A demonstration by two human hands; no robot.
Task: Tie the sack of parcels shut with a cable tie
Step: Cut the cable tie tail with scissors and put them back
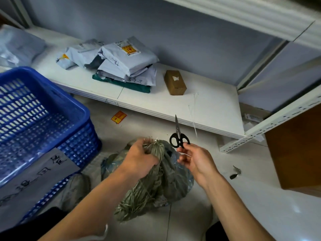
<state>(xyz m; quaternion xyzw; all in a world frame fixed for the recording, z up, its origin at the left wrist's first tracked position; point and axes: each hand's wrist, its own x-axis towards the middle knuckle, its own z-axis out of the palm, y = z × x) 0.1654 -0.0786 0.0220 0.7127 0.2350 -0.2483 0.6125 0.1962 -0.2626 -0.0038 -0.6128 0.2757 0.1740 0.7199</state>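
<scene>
A grey-green woven sack [166,181] stands on the floor between my arms, its mouth gathered into a frayed neck. My left hand [140,159] grips that neck from the left. Just right of it, my right hand [196,162] pinches the black handles of a pair of scissors [178,134], whose blades are closed and point up and away. A thin white strand, possibly a cable tie tail, crosses my right fingers. Loose white cable ties [194,110] lie over the front edge of the low shelf behind the scissors.
A blue slatted basket [43,108] stands at the left. The low white shelf [156,101] carries a pile of grey parcels [125,61] and a small brown box [175,82]. A large brown carton [295,153] and a perforated shelf rail [260,136] are at the right.
</scene>
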